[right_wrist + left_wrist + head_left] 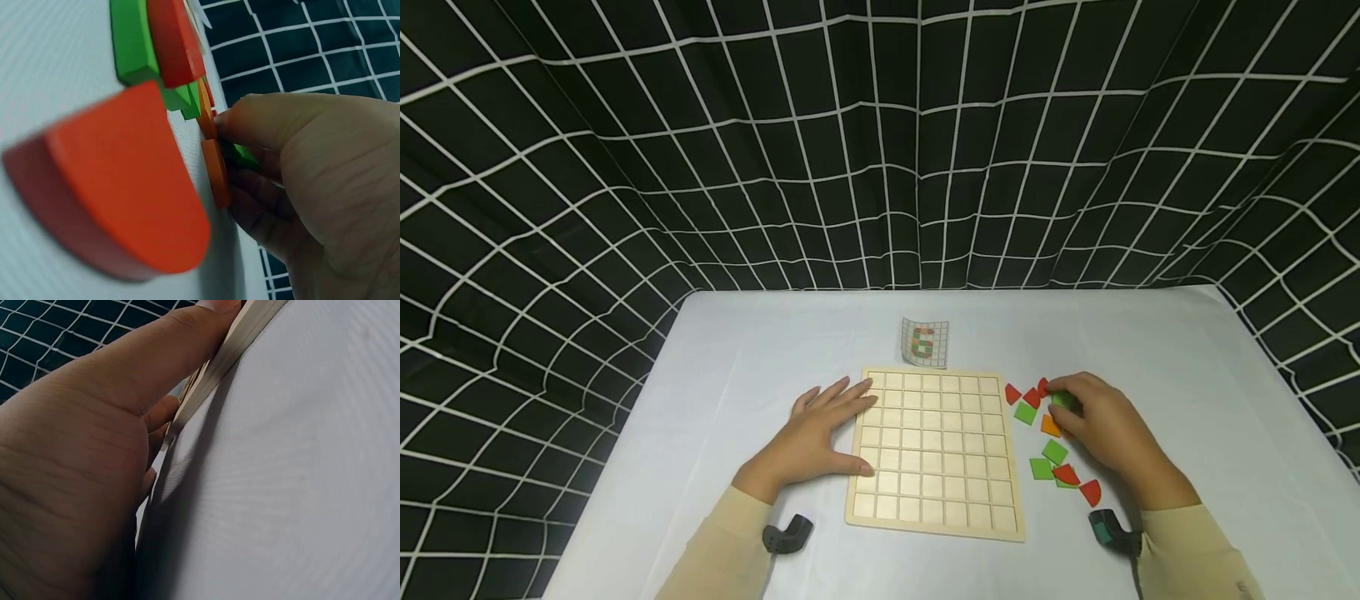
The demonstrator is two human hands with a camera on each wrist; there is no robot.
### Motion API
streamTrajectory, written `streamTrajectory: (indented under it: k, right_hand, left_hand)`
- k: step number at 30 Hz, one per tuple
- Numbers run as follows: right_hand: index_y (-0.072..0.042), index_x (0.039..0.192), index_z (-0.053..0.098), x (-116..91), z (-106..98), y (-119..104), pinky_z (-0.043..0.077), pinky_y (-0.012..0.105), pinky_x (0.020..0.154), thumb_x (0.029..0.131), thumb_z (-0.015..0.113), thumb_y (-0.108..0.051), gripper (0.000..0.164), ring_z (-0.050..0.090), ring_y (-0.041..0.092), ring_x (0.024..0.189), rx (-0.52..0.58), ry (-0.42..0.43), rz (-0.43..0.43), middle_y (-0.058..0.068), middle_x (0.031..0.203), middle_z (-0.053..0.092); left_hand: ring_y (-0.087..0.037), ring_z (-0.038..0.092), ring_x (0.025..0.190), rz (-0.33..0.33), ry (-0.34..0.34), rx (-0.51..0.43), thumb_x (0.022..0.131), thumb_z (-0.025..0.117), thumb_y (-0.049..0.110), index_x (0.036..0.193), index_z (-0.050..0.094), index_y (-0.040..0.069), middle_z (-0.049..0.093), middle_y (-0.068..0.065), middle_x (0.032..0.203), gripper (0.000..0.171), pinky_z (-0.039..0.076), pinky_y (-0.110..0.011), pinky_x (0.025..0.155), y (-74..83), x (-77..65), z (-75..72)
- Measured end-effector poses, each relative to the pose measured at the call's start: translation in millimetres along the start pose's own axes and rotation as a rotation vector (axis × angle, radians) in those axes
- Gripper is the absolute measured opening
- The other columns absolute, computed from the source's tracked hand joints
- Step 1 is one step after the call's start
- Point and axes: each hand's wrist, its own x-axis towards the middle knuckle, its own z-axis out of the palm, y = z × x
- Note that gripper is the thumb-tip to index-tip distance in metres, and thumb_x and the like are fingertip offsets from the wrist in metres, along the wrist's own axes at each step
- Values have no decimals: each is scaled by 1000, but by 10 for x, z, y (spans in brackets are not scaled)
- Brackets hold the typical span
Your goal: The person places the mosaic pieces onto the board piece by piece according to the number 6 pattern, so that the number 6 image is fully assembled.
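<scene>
A pale wooden board (932, 450) with a grid of square recesses lies on the table. My left hand (820, 437) rests at its left edge, fingers spread, fingertips and thumb over the rim. In the left wrist view the thumb lies along the board's side (209, 387). To the right of the board my right hand (1105, 421) has thumb and fingers curled about a green square tile (1063, 401), partly hidden by the hand. An orange tile (216, 173) stands close by the fingertips in the right wrist view.
Red quarter-round tiles (1091, 492) and green square tiles (1055, 452) lie scattered right of the board, some overlapping. Behind the board is a small pattern sheet (925, 342) with a coloured figure on a grid. A black curtain (850, 150) with white lines surrounds the white table.
</scene>
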Motion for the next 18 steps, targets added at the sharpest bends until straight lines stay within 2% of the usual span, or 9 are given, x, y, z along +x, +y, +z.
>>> streamTrajectory:
  k: [6,9,11,13,15,18]
  right_hand:
    - [0,125,74,-10,21,44,56,61,95,95,84,-8,33,63,38,104,53,45,42,19,119,71]
    - [-2,122,75,-21,30,64,58,48,85,94,86,-8,30,61,32,95,81,75,85,12,105,71]
    - [-4,118,76,-24,25,70,55,38,77,94,87,-10,27,59,29,90,88,95,98,8,98,69]
    - [-5,115,77,-25,22,70,54,35,75,94,87,-10,24,59,28,88,93,109,104,6,95,69]
    - [-6,114,78,-23,19,67,56,38,79,95,86,-10,20,61,30,91,105,116,106,8,99,71]
    - [-6,115,78,-16,21,59,59,54,90,98,83,-8,18,63,35,99,126,120,111,15,109,73]
  left_hand:
    - [-25,14,165,1,3,-14,79,88,69,166,49,22,27,8,177,107,3,-62,128,7,-2,-13]
    - [-25,14,165,1,2,-17,79,88,69,166,49,22,27,7,177,107,2,-62,128,12,-2,-19]
    - [-25,14,165,2,1,-19,79,88,68,166,49,22,27,7,177,106,2,-61,128,14,0,-23]
    - [-25,15,165,3,0,-20,79,89,68,166,49,22,27,7,177,106,2,-61,128,14,1,-26]
    - [-25,15,165,2,0,-19,79,89,67,166,49,22,27,8,177,106,2,-61,128,13,1,-26]
    - [-25,15,165,-2,0,-16,79,89,67,166,49,22,27,9,177,106,3,-60,128,7,-1,-23]
